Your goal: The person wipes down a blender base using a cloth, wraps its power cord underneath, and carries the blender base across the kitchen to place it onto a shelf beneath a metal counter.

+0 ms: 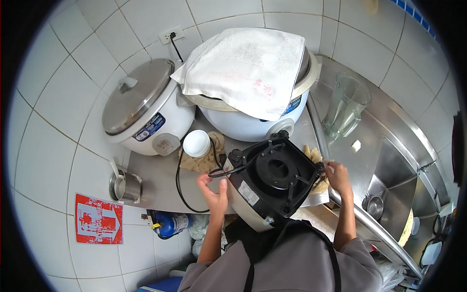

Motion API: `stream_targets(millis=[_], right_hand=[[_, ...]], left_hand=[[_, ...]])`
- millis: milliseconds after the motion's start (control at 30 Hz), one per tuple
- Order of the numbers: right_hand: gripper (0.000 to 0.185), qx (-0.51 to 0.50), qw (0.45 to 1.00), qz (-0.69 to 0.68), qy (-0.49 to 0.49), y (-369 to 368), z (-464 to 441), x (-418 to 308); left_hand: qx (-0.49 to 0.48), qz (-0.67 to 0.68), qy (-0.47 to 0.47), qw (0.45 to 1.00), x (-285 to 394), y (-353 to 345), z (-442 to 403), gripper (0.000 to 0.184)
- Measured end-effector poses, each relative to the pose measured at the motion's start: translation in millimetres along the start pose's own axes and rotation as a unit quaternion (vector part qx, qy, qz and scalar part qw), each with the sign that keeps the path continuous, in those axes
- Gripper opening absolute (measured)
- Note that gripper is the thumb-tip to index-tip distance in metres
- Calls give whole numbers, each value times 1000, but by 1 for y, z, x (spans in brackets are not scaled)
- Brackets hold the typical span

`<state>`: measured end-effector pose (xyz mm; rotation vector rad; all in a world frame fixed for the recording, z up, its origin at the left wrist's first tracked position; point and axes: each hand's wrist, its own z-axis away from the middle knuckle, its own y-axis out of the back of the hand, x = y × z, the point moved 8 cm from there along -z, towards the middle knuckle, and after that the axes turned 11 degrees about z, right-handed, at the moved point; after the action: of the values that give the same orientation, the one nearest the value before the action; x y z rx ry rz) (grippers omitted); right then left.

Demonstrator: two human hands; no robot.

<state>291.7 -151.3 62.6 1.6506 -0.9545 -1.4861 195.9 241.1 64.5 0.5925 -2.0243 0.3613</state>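
A blender base [279,170] lies tipped over at the counter's front edge, its black underside with a round vent facing up. Beside its left side is my left hand [214,194], fingers apart, near the black power cord [179,182]. The cord loops over the counter and across the underside. At the right side, my right hand [338,177] has its fingers pressed together by a tan cloth [316,155] that lies partly under the base; what they hold, if anything, is hidden. A white cup [197,143] stands on another tan cloth [202,163].
Two rice cookers stand behind, the left one [170,119] lidded, the right one [228,121] under a white towel [243,68]. A clear blender jug [345,104] stands by the sink [396,168]. A metal cup [127,187] is at the counter's left end.
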Motion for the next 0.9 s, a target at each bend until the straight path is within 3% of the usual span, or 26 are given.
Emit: stream_targets(millis=[67,100,200,233,300,400,433,533,633,767,900], right_hand=[[23,50,996,-66,-16,15,4,-20],[24,59,993,-96,-18,17,5,-29],[26,13,992,-115,-43,14,5,-33],[26,20,991,-122,-42,14,6,-33],[25,51,982,-182,-30,17,11,-36],[22,150,958,-229,87,36,21,-62],[22,124,961,-225,97,38,24,-70],[24,78,937,-172,293,55,50,-127],[32,69,930,-215,291,29,55,-134],[50,174,913,-255,267,14,64,-119],[45,257,901,-256,238,14,66,-109]], left_hand=[[13,9,-42,999,26,-2,-13,56],[33,20,-89,995,48,-6,-20,47],[-117,-11,-36,992,33,-4,-30,33],[-88,-48,-42,994,39,1,-31,20],[-110,-96,-50,988,61,6,-32,20],[-202,-243,-153,936,130,-2,-37,28],[-240,-258,-177,919,146,-6,-35,31],[-307,-255,-246,883,165,-22,-34,36],[-345,-261,-261,863,165,-24,-51,33],[-360,-213,-72,905,110,-3,-82,27],[-397,-138,11,908,52,3,-69,27]])
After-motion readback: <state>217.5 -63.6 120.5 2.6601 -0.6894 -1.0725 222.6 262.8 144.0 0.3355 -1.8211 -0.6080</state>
